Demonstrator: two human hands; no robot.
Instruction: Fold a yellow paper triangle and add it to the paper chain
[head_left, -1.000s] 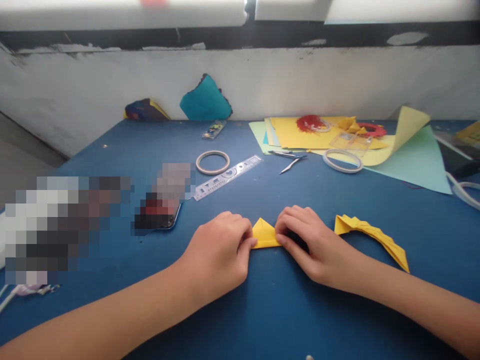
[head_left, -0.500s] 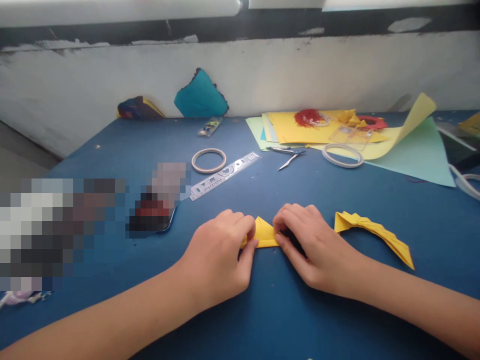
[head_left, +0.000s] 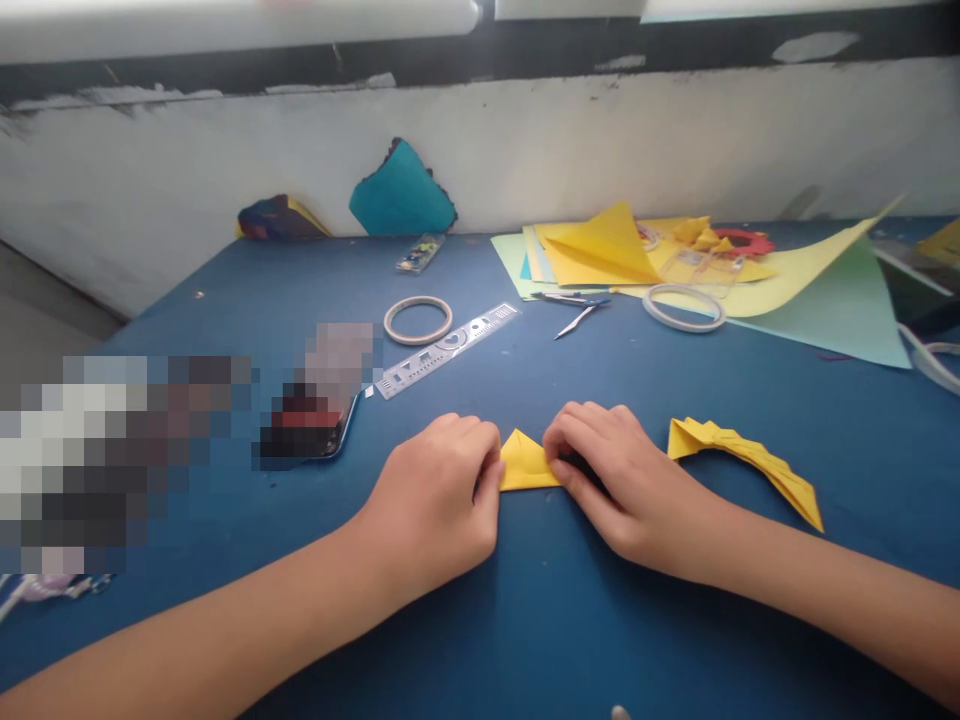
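Blue, smooth-looking desk (head_left: pixel 585 640) is running back to a scuffed off-white wall (head_left: pixel 540 130) with a dark band (head_left: pixel 420 72) above it. A small folded yellow paper piece (head_left: pixel 525 466) is lying near the middle, its peak pointing toward the wall. The left hand (head_left: pixel 442 490) is keeping its grip closed on one end, and the right hand (head_left: pixel 615 485) is pinching the other. A pleated yellow paper arc (head_left: pixel 750 458) is resting beyond the right forearm, while a teal, dark-edged piece (head_left: pixel 403 195) is leaning against the wall.

The ruler (head_left: pixel 450 350) interrupts open tabletop (head_left: pixel 540 375) beyond hands (head_left: pixel 431 490).
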